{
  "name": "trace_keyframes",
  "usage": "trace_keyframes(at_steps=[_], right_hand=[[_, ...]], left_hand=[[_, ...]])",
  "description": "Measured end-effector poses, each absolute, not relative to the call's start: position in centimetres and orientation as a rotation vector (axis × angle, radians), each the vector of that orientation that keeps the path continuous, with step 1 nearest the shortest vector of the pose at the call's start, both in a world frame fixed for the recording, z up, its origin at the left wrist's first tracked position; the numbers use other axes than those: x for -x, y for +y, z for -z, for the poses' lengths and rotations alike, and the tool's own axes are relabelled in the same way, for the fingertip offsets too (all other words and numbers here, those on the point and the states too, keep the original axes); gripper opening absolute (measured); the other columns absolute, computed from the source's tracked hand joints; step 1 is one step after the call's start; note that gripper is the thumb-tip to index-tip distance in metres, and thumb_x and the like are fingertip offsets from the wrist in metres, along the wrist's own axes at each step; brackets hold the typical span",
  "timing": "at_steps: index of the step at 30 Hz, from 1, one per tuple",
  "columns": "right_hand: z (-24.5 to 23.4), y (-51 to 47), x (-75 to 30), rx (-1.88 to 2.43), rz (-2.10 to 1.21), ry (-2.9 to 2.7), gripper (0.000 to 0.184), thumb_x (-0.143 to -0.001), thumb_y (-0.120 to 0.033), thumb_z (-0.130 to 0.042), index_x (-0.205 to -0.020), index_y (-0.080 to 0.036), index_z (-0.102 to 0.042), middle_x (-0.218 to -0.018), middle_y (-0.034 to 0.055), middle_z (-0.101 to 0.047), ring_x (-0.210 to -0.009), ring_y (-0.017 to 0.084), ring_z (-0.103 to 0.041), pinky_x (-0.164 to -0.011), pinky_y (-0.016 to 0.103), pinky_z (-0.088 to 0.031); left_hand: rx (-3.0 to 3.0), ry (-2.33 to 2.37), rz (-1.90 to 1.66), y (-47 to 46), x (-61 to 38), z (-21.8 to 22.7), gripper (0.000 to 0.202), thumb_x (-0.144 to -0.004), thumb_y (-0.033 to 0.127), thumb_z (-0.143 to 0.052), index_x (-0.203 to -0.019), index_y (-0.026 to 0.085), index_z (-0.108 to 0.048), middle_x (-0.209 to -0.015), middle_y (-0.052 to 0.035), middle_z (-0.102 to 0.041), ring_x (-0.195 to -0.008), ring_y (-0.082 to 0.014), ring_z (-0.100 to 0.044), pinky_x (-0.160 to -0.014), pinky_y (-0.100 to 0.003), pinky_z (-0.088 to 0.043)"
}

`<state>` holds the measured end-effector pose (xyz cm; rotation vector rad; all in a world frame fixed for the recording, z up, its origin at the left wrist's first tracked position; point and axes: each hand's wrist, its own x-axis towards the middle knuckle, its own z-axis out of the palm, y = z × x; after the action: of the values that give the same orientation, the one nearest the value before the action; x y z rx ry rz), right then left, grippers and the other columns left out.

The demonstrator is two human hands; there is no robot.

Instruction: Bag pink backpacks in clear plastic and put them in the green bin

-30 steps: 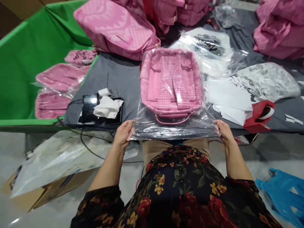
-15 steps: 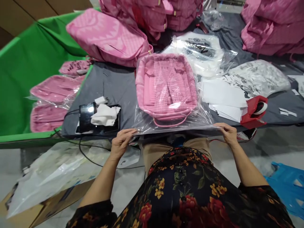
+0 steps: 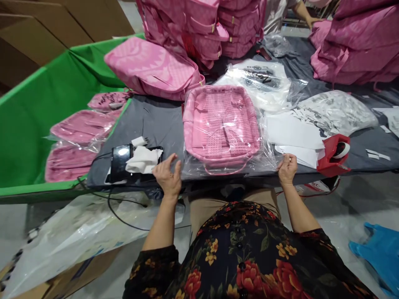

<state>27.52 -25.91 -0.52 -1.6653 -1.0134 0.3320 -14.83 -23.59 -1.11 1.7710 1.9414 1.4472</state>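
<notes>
A pink backpack (image 3: pixel 222 124) lies inside a clear plastic bag (image 3: pixel 264 160) at the table's near edge, its top handle loop toward me. My left hand (image 3: pixel 168 174) is raised left of the bag's near corner, fingers spread and holding nothing. At the opposite corner my right hand (image 3: pixel 287 168) is closed, its fingertips pinching the edge of the plastic bag. Close to my left hand lie a crumpled white cloth (image 3: pixel 143 160) and a black device (image 3: pixel 120 160). White sheets (image 3: pixel 294 133) are stacked beyond my right hand.
A green bin (image 3: pixel 40 112) at left holds several bagged pink items (image 3: pixel 71 162). More pink backpacks (image 3: pixel 199 29) stand at the back. A red tape dispenser (image 3: pixel 334 155) sits right, near a bag of labels (image 3: pixel 339 110). Another person's hand (image 3: pixel 311 21) touches backpacks at the far right.
My left hand has let go of the bag's edge and lifted, its fingers spreading. My right hand has shifted slightly left and up. The bag's stretched near edge has slackened.
</notes>
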Motion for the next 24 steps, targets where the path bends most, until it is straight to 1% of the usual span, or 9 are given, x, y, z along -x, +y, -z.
trace_keyframes(at_steps=[1,2,4,6,8,11,14,19,24], right_hand=[[0.6,-25.9,-27.5,1.656,-0.331,-1.005,0.056,-0.094,-0.079,-0.037,-0.094,-0.025,-0.048,-0.046,-0.0100,-0.043,-0.037,0.014,-0.041,-0.045,0.029,-0.033],[0.7,-25.9,-27.4,1.647,-0.334,-0.995,0.055,-0.094,-0.079,-0.037,-0.095,-0.025,-0.047,-0.047,-0.0103,-0.042,-0.036,0.014,-0.041,-0.045,0.029,-0.031],[0.9,-25.8,-27.3,1.634,-0.335,-0.969,0.056,-0.094,-0.081,-0.035,-0.096,-0.025,-0.045,-0.048,-0.0106,-0.041,-0.036,0.014,-0.040,-0.043,0.029,-0.029],[1.0,-25.7,-27.2,1.631,-0.332,-0.946,0.058,-0.093,-0.082,-0.035,-0.097,-0.025,-0.045,-0.050,-0.0103,-0.041,-0.036,0.013,-0.040,-0.043,0.029,-0.029],[1.1,-25.6,-27.2,1.627,-0.340,-0.931,0.058,-0.092,-0.083,-0.036,-0.097,-0.025,-0.044,-0.051,-0.0099,-0.042,-0.036,0.013,-0.040,-0.042,0.029,-0.030],[1.2,-25.5,-27.4,1.604,-0.364,-0.918,0.057,-0.092,-0.082,-0.037,-0.096,-0.025,-0.043,-0.050,-0.0103,-0.042,-0.036,0.013,-0.039,-0.042,0.028,-0.029],[1.3,-25.4,-27.5,1.581,-0.375,-0.915,0.057,-0.092,-0.082,-0.037,-0.095,-0.025,-0.043,-0.048,-0.0111,-0.040,-0.035,0.012,-0.038,-0.041,0.027,-0.029],[1.2,-25.3,-27.8,1.543,-0.386,-0.923,0.056,-0.092,-0.081,-0.041,-0.094,-0.025,-0.044,-0.052,-0.0104,-0.044,-0.035,0.010,-0.040,-0.040,0.026,-0.028],[1.2,-25.2,-28.1,1.493,-0.363,-0.895,0.057,-0.089,-0.081,-0.046,-0.090,-0.024,-0.047,-0.059,-0.0083,-0.047,-0.039,0.009,-0.042,-0.041,0.025,-0.033]], left_hand=[[-1.974,1.923,-1.432,-23.6,13.9,0.5,0.054,-0.094,0.064,-0.056,-0.118,0.018,-0.072,-0.111,-0.0148,-0.074,-0.108,-0.0305,-0.064,-0.107,-0.048,-0.039],[-2.172,1.854,-1.367,-23.7,12.8,-0.1,0.052,-0.094,0.062,-0.059,-0.122,0.019,-0.071,-0.117,-0.0142,-0.072,-0.115,-0.0311,-0.061,-0.112,-0.049,-0.033],[-2.465,1.664,-1.163,-23.7,10.5,-1.3,0.049,-0.092,0.061,-0.064,-0.120,0.021,-0.070,-0.114,-0.0128,-0.070,-0.117,-0.0313,-0.058,-0.115,-0.050,-0.027],[-2.592,1.570,-1.040,-23.5,8.6,-2.3,0.047,-0.089,0.062,-0.068,-0.112,0.022,-0.071,-0.109,-0.0120,-0.068,-0.114,-0.0318,-0.056,-0.114,-0.051,-0.025],[-2.638,1.554,-0.995,-23.6,7.5,-2.9,0.046,-0.086,0.064,-0.070,-0.105,0.022,-0.071,-0.109,-0.0124,-0.066,-0.114,-0.0326,-0.054,-0.113,-0.052,-0.025],[-2.705,1.495,-0.883,-23.9,6.8,-3.3,0.047,-0.085,0.065,-0.072,-0.101,0.020,-0.069,-0.115,-0.0140,-0.065,-0.113,-0.0328,-0.052,-0.109,-0.051,-0.027],[-2.764,1.405,-0.800,-24.5,6.6,-3.3,0.041,-0.087,0.059,-0.073,-0.097,0.019,-0.068,-0.116,-0.0148,-0.066,-0.112,-0.0320,-0.053,-0.104,-0.048,-0.030],[-2.721,1.388,-0.884,-24.8,6.7,-3.1,0.017,-0.090,0.037,-0.075,-0.090,0.022,-0.067,-0.103,-0.0082,-0.071,-0.104,-0.0268,-0.057,-0.099,-0.045,-0.031],[-2.687,1.353,-1.025,-24.4,7.2,-2.8,0.015,-0.098,0.034,-0.067,-0.088,0.023,-0.066,-0.094,-0.0041,-0.073,-0.096,-0.0224,-0.059,-0.096,-0.043,-0.032]])
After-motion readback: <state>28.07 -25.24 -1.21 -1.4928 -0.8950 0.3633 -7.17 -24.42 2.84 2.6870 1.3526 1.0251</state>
